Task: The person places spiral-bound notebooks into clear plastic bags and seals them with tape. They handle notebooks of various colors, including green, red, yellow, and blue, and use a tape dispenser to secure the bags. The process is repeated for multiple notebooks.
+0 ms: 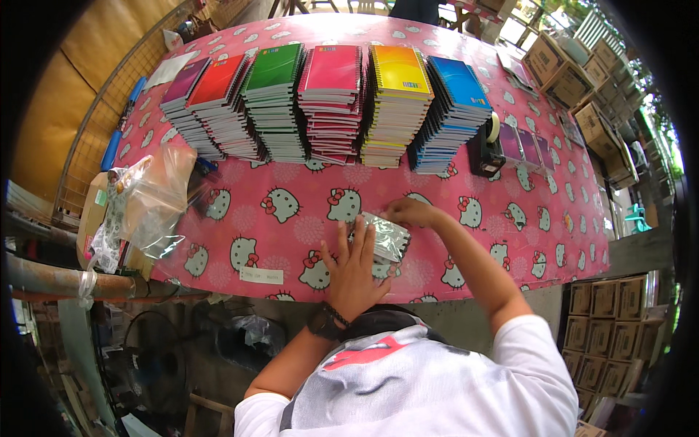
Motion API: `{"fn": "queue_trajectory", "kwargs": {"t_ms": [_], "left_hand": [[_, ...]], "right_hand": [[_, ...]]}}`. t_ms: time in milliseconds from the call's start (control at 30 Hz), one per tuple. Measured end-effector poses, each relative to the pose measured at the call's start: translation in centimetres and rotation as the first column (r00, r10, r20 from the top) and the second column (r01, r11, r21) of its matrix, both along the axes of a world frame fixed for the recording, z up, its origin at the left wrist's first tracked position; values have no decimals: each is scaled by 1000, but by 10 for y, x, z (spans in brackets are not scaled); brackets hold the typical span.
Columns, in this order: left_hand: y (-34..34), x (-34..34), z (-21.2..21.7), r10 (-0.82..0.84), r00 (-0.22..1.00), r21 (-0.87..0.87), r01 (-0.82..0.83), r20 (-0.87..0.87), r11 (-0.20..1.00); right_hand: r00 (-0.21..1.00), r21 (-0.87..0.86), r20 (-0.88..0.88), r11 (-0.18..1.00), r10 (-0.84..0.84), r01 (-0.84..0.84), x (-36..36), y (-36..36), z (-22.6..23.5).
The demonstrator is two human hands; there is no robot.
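Observation:
A pack of spiral-bound notebooks (391, 239) in clear shiny plastic lies on the pink tablecloth near the front edge. My left hand (351, 268) rests flat against the pack's left side, fingers stretched out and slightly apart. At the far right corner of the pack, my right hand (410, 213) is closed with its fingers pinched on the plastic wrapper; its fingertips are partly hidden. Beyond both hands stand tall stacks of spiral notebooks, among them a green stack (274, 67), a pink stack (330, 69), a yellow stack (400, 71) and a blue stack (457, 81).
A black tape dispenser (486, 149) stands right of the blue stack, beside wrapped purple notebooks (526, 148). Clear plastic bags (164, 193) lie at the left edge. A white paper strip (262, 276) sits near the front. Cardboard boxes (608, 320) are piled at the right.

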State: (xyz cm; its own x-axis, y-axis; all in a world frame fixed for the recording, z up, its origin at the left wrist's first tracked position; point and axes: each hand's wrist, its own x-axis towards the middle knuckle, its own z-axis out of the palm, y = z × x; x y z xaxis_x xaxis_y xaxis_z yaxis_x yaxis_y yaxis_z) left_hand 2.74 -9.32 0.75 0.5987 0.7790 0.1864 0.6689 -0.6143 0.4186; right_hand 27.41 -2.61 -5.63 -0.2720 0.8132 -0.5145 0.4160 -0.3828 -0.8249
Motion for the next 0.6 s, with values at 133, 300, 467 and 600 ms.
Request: {"fn": "queue_trajectory", "kwargs": {"t_ms": [133,300,467,600], "left_hand": [[8,-22,15,207,970,3,-208,-127,978],[35,5,41,-228,955,103,250,-190,963],[61,43,46,-567,739,18,603,363,797],[59,32,0,88,474,-414,645,876,642]], "right_hand": [[858,229,-41,831,-512,507,7,-58,39],[814,262,-18,783,-580,564,23,-113,22],[939,204,50,924,-340,324,39,-141,-26],[853,233,-336,842,-399,486,7,-144,15]]}}
